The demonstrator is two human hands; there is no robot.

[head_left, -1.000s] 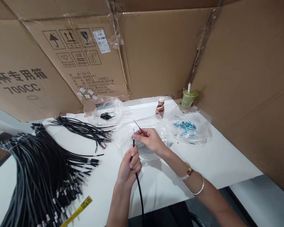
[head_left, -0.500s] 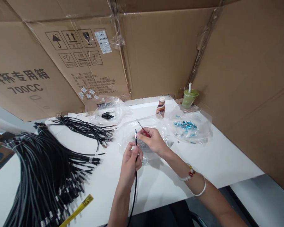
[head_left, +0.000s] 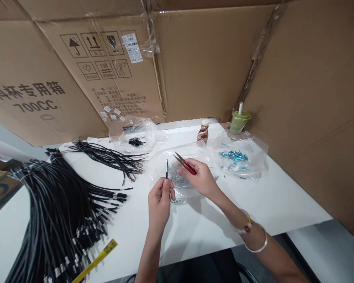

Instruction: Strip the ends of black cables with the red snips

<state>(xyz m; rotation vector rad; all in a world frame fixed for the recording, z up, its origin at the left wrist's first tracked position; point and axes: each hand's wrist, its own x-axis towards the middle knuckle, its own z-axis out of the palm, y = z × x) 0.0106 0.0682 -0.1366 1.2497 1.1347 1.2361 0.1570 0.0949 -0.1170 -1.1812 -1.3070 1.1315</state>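
Observation:
My left hand (head_left: 160, 198) pinches a black cable (head_left: 166, 173) between thumb and fingers. The cable stands upright, and its tip shows a whitish and blue-green inner part. In my right hand (head_left: 201, 179) are small red-handled scissors (head_left: 188, 166), their thin metal blades slightly apart and pointing up and left. The blades are near the cable end but do not touch it. Under and behind both hands lies a clear plastic bag (head_left: 158, 160) with many small grey metal bits, partly hidden by the right hand.
On the left lie a large bundle of black cables (head_left: 47, 208), a smaller pile of thin black wires (head_left: 106, 155) and a yellow strip (head_left: 98, 259). Behind are a bag with black pieces (head_left: 153, 135), a brown bottle (head_left: 203, 133), a green cup (head_left: 238, 122) and a bag of blue pieces (head_left: 258, 151). Cardboard boxes (head_left: 200, 67) wall the table.
My right hand and the scissors have moved right, away from the cable, and the blades have come apart. My left hand has shifted slightly left with the cable.

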